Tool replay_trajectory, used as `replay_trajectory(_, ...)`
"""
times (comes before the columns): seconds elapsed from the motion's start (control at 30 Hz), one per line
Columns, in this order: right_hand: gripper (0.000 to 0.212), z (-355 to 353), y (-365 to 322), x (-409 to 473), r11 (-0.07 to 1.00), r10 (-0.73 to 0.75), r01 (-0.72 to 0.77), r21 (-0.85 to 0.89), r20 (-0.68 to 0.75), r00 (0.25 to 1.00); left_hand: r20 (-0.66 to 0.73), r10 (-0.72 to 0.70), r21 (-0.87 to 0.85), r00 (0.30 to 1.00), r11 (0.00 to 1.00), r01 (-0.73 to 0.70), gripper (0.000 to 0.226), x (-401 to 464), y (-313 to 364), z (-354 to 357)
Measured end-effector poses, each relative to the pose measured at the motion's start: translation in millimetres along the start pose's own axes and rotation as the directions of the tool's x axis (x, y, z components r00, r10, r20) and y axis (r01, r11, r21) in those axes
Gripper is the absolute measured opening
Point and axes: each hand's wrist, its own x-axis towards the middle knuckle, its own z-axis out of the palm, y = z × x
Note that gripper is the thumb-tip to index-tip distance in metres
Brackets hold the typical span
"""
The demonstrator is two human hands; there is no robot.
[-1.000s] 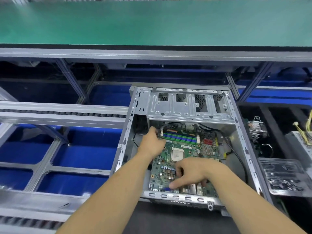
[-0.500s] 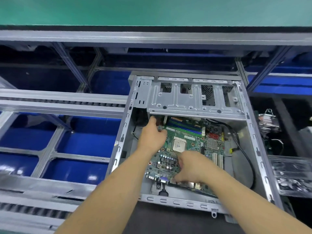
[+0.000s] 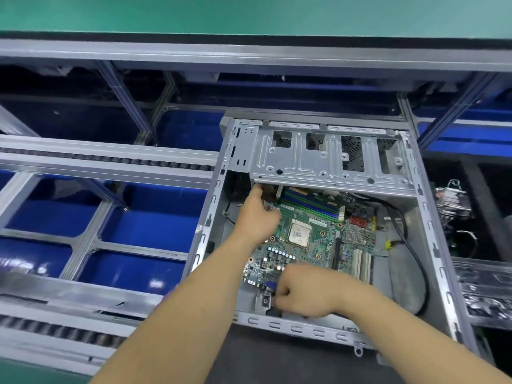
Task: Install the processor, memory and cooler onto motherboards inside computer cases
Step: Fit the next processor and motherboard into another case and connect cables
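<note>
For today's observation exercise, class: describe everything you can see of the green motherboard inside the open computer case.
The motherboard is a green circuit board lying tilted inside the grey metal case, its far edge under the drive bracket. A square silver processor sits mid-board; blue and green memory slots run along the far side, white expansion slots at right, small capacitors at left. The left hand grips its far left corner; the right hand holds its near edge by the ports.

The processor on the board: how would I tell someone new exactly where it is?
Find the open metal computer case and the green motherboard lying inside it. The processor sits near the board's middle, between the left hand and the right hand. It is the only flat, square, silvery plate there.
</note>
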Motion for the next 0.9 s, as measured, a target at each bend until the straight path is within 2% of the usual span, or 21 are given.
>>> replay_trajectory(0.07,0.036,4,-3,1,0.998,0.022,-0.013,-0.065,0.142,0.99,-0.006,0.011,-0.049,1.0,0.999,-0.011,0.037,0,2,-2)
replay_trajectory(0.17,0.032,7,-4,6,0.997,0.059,-0.044,-0.071,0.233,0.971,-0.005,0.0,-0.055,1.0,0.999,0.0,0.037,0,3,-3)
replay_trajectory(0.33,0.02,5,8,1,0.956,0.05,-0.132,0.264,0.297,0.954,0.005,0.029,-0.081,1.0,0.996,-0.028,0.028,-1,7,-2)
replay_trajectory(0.37,0.025,4,11,-2,0.933,0.052,-0.159,0.321,0.317,0.947,0.008,0.032,-0.094,0.999,0.995,-0.031,0.028,-1,9,-3)
replay_trajectory(0.43,0.039,3,12,-4,0.928,0.066,-0.177,0.328,0.323,0.944,0.017,0.041,-0.108,0.999,0.993,-0.039,0.029,-1,10,-3)
replay_trajectory(0.6,0.035,4,9,-5,0.979,0.053,-0.098,0.177,0.245,0.968,0.036,0.055,-0.126,0.998,0.991,-0.05,0.032,-2,11,-2)
replay_trajectory(0.77,0.047,8,3,-3,0.961,0.076,-0.154,0.231,0.312,0.947,0.071,0.045,-0.116,0.996,0.993,-0.036,0.031,-1,10,-1)
replay_trajectory(0.9,0.068,10,4,-5,0.944,0.001,-0.092,0.316,0.277,0.961,0.067,0.062,-0.107,0.996,0.993,-0.054,0.031,-1,10,0)
